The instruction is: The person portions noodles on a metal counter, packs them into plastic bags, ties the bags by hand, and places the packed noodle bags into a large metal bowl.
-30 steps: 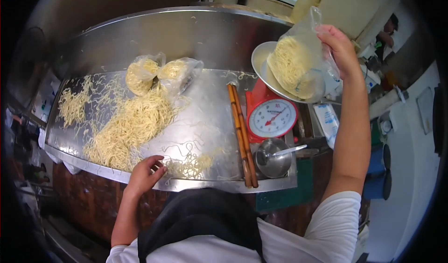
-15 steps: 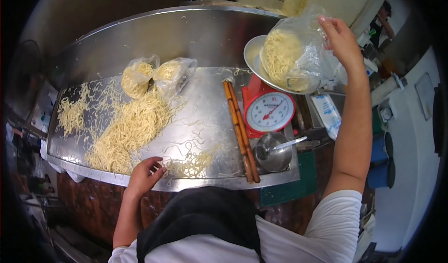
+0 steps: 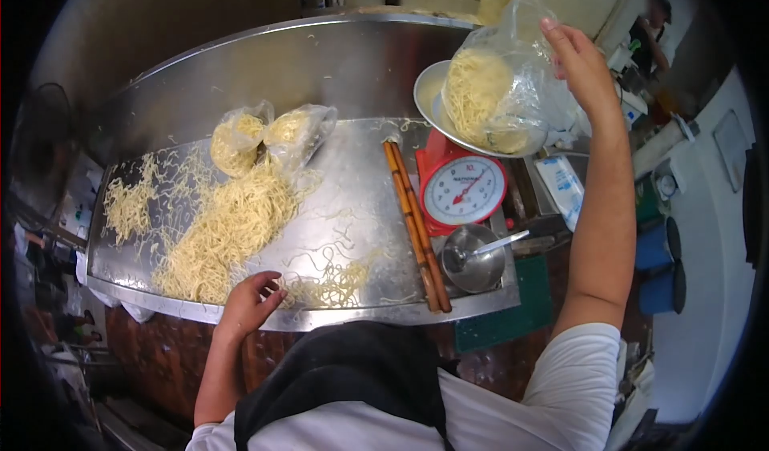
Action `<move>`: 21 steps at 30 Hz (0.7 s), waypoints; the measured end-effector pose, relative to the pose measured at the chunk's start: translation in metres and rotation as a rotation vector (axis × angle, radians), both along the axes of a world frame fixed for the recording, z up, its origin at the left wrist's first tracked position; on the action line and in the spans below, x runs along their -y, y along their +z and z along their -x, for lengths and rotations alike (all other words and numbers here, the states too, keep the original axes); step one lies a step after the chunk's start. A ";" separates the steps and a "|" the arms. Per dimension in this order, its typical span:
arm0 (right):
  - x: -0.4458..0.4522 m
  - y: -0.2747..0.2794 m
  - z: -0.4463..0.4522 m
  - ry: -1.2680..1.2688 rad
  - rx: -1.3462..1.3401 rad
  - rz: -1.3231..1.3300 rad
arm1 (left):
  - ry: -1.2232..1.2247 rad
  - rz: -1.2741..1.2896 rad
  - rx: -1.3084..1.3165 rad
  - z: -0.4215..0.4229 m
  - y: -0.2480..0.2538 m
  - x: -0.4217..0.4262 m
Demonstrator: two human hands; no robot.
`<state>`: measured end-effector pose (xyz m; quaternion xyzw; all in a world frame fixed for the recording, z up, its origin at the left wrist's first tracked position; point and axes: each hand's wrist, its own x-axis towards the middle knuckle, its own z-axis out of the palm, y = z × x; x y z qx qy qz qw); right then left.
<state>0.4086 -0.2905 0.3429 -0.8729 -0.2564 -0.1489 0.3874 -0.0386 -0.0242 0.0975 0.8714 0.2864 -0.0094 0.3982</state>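
Note:
My right hand [image 3: 578,60] pinches the upper edge of a clear plastic bag of noodles [image 3: 481,90]. The bag rests in the metal pan [image 3: 429,90] of a red dial scale [image 3: 463,191], its top spread upward. At the table's front edge, my left hand [image 3: 252,300] hangs with loosely bent fingers, thumb apart, and nothing in it. Just right of those fingers are loose noodle strands [image 3: 336,283]. Beyond the left hand spreads a large heap of yellow noodles [image 3: 232,227]. Behind the heap stand two filled bags, one on the left [image 3: 235,142] and one on the right [image 3: 296,130].
Two brown bamboo sticks [image 3: 412,231] lie beside the scale on the steel table [image 3: 352,171]. A metal bowl [image 3: 473,260] with a spoon-like handle [image 3: 503,241] sits before the scale. A white-blue packet [image 3: 561,188] is at right. Another person [image 3: 653,30] stands far right.
The bag's top stands a little higher and more spread beside my right hand. My left hand has hardly moved. The view has shifted slightly.

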 end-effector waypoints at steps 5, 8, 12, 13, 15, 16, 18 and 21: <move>-0.014 -0.008 0.003 -0.065 0.223 0.176 | 0.022 0.000 -0.004 0.002 0.003 0.004; -0.029 -0.012 0.014 -0.101 0.276 0.302 | 0.042 -0.005 0.005 0.008 0.003 0.005; -0.042 -0.030 -0.071 0.214 0.055 -0.086 | 0.064 -0.008 0.024 0.020 0.005 0.003; -0.049 -0.026 -0.071 0.273 -0.041 -0.288 | 0.067 -0.003 0.031 0.023 0.003 0.001; -0.055 -0.003 -0.067 0.353 -0.165 -0.360 | 0.074 0.019 0.031 0.029 -0.003 -0.004; -0.064 0.007 -0.055 0.450 -0.170 -0.486 | 0.058 0.023 0.050 0.030 -0.004 -0.006; -0.074 0.031 -0.026 0.599 -0.156 -0.580 | 0.020 0.036 0.077 0.029 0.000 -0.010; -0.082 0.062 0.038 0.686 -0.197 -0.606 | 0.036 0.099 0.203 0.013 0.019 -0.013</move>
